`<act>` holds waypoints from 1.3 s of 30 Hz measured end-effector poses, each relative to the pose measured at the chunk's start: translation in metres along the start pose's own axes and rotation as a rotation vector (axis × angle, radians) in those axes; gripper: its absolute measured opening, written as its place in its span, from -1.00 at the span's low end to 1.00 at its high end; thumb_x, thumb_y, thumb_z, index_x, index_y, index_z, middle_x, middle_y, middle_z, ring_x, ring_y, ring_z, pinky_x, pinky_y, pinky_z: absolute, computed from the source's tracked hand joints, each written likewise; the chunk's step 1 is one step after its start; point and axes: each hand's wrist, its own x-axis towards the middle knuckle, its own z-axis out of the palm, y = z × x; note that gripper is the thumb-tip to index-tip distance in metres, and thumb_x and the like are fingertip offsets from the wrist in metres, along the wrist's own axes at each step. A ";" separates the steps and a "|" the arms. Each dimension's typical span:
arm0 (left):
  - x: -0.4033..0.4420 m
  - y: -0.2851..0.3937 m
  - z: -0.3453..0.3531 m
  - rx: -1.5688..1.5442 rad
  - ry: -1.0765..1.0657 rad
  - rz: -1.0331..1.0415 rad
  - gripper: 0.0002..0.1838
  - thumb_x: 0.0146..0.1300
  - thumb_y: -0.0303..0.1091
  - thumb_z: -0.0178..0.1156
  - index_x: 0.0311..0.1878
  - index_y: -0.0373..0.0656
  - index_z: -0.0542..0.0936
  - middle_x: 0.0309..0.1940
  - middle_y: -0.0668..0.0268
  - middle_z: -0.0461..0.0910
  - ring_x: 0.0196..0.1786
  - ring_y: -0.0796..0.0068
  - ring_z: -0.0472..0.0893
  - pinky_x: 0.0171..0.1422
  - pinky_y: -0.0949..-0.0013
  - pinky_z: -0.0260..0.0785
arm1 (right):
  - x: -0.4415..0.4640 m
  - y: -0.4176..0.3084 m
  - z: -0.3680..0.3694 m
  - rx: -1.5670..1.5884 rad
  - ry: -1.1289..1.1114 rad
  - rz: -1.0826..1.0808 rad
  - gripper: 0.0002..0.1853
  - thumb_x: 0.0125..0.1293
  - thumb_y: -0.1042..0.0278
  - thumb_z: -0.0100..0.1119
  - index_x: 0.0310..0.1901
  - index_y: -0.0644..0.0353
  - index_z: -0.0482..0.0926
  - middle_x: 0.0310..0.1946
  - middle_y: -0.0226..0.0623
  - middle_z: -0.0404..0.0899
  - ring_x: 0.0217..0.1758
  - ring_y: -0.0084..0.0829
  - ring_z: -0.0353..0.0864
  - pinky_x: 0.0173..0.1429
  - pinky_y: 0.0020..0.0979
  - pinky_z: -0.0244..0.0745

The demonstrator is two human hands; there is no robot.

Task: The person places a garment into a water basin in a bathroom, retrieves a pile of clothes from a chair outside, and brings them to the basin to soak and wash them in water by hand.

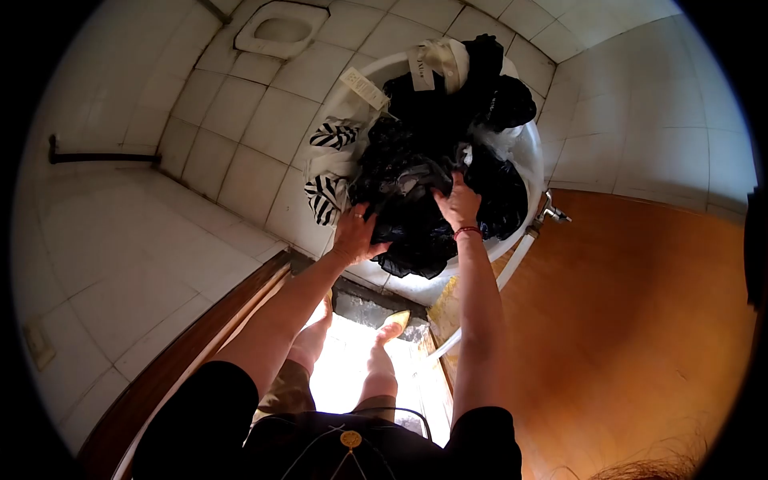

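A wide, pale tub [524,148] on the tiled floor is heaped with dark material. In front of me lies a shiny, crinkled black plastic bag [416,252], spread over the heap. My left hand [356,236] grips its left side, thumb and fingers apart around the black folds, some fingertips hidden. At its right, my right hand [458,204] is closed on the bag beside a greyish patch. Black-and-white striped fabric [324,198] hangs at the tub's left edge. Pale fabric [444,64] and a white printed tag [421,70] show at the back.
A squat toilet [280,30] is set in the floor at the back left. On the right are a metal tap [552,210], a white hose [516,260] and an orange-brown wooden door [632,320]. A dark pipe [104,158] runs along the left wall.
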 end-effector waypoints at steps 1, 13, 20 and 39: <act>0.000 0.000 0.001 -0.018 0.043 0.002 -0.31 -0.25 0.13 0.27 -0.09 -0.20 0.51 0.01 0.04 0.25 -0.02 0.04 0.34 0.06 0.12 0.23 | 0.001 0.014 0.006 0.108 0.005 -0.015 -0.56 -0.03 0.13 0.26 -0.13 0.18 0.46 -0.36 -0.12 0.59 -0.30 -0.13 0.56 -0.16 -0.19 0.40; 0.007 0.001 -0.014 -0.040 -0.112 -0.014 -0.34 -0.26 0.06 0.30 0.02 0.06 0.50 0.10 0.09 0.22 0.07 0.15 0.28 0.12 0.18 0.18 | -0.021 0.008 -0.031 0.108 0.248 -0.312 -0.28 -0.04 0.32 0.28 0.21 0.04 0.21 0.18 0.06 0.15 0.17 0.06 0.25 0.18 -0.16 0.27; 0.004 -0.002 -0.006 -0.102 -0.043 0.006 -0.44 -0.23 0.02 0.27 -0.06 0.07 0.55 0.10 0.12 0.24 0.04 0.16 0.30 0.08 0.19 0.20 | 0.028 -0.014 0.054 -0.113 -0.331 0.114 -0.29 0.11 0.09 0.13 0.25 0.20 0.13 0.20 -0.01 0.20 0.14 -0.07 0.35 0.09 -0.22 0.39; 0.013 0.016 -0.036 0.083 -0.328 -0.129 -0.56 -0.08 0.06 0.18 -0.19 -0.02 0.61 0.19 0.11 0.17 0.16 0.19 0.19 0.17 0.24 0.15 | -0.051 -0.052 -0.291 1.208 0.153 0.127 -0.79 -0.07 0.58 0.11 -0.31 0.35 0.53 -0.41 -0.29 0.57 -0.50 -0.46 0.52 -0.52 -0.52 0.43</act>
